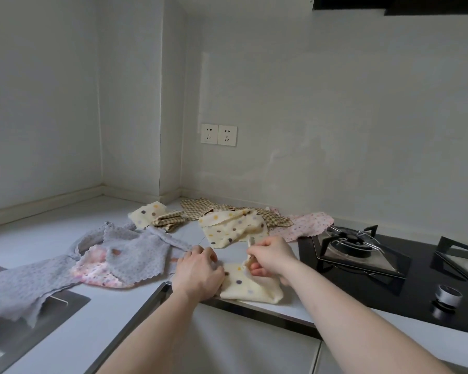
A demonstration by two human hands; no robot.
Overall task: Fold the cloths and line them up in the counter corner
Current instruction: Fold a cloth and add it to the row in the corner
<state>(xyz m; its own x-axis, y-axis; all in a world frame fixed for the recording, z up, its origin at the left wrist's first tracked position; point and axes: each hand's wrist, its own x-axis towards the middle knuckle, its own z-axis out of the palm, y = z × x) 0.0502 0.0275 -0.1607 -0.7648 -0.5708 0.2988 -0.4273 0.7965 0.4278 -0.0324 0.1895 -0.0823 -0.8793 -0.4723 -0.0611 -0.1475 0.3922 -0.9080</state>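
Counter (65,220): left hand (197,273) hides cream cloth's (251,290) edge.

There is one view only, from the person's head. It looks forward and down, close above the counter (65,238), toward the corner where two walls meet. The picture is wide-angle.

I see a black gas hob (389,287) at 3 o'clock, with 2 burner grates: 1 (360,245) near the middle, another (461,261) cut off at the right edge. A silver knob (449,294) sits at 4 o'clock. 2 white wall sockets (219,134) sit just above centre. A steel sink (16,333) fills 8 o'clock.
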